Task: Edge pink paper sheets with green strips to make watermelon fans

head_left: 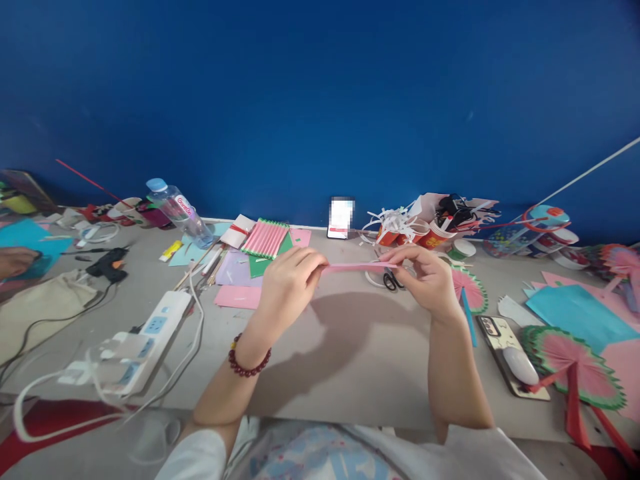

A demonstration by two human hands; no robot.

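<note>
A narrow pink strip of paper [357,267] is stretched level between my two hands, above the grey table. My left hand [295,277] pinches its left end, fingers closed over the top; a dark red bead bracelet [249,360] is round that wrist. At the other end my right hand [420,273] grips the strip between thumb and fingers. Whether the paper is folded in layers I cannot tell. Just behind the right fingertips lie black-handled scissors [393,280], partly hidden by the hand and strip.
A phone [341,218] leans on the blue wall. Pleated pink paper [266,238] and a bottle [180,212] stand back left; a power strip [150,340] with cables is nearer. Cups of paper scraps [435,233] and paper fans [575,367] are right. Another person's hand [17,262] is far left.
</note>
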